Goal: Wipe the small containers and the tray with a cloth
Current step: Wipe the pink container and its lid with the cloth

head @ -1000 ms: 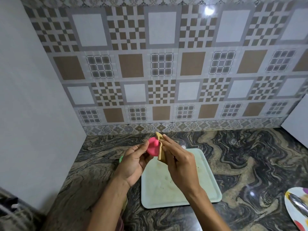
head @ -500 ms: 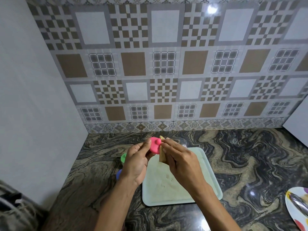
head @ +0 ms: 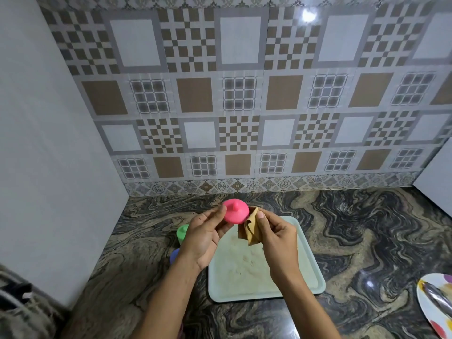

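1. While the gritty tray (head: 310, 277) lies on the counter (head: 367, 228) under our wrists, not yet wiped, we judge it best left for last.
2. Our left hand (head: 203, 238) pinches the pink container (head: 236, 212) between thumb and fingertips, above the tray's far end; we should turn it bit by bit.
3. Our right hand (head: 278, 238) curls round the folded brown cloth (head: 250, 230), which lies against the container's right side; press lightly and sweep round the knob.
4. The green container (head: 182, 233) and the blue container (head: 174, 255) stand left of the tray.
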